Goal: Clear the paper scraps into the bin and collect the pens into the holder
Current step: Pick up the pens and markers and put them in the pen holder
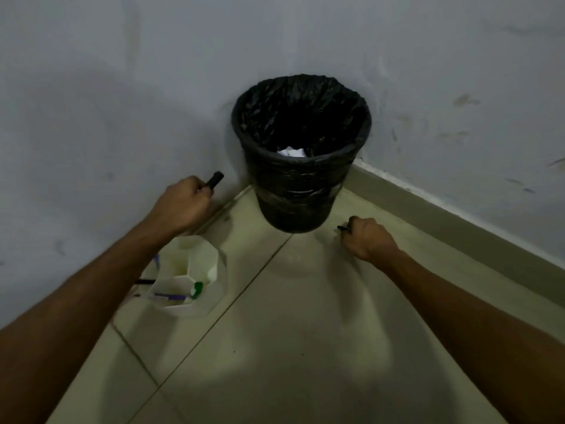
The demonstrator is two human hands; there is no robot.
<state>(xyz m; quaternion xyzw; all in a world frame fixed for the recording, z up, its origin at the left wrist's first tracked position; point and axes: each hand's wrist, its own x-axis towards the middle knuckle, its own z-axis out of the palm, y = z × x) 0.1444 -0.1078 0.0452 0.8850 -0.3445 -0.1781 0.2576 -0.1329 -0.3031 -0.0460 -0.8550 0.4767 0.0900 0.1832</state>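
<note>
While the fingers of the left hand (183,203) curl tight round a thick black marker (215,179), whose blunt end juts out toward the wall, the right hand (370,238) is fisted round a thin dark pen (344,228), only its tip showing near the floor. Both fists look like carrying grips, probably so the pens can be dropped end-first into the white plastic honeycomb holder (214,270), which stands on the beige tiled floor (275,347) just under the left forearm. A purple pen (169,296) and a green-capped one (197,289) already lie in its front cell. Crumpled white paper scraps (290,152) sit deep in the round black bag-lined bin (299,191) in the corner, so that half seems done.
</note>
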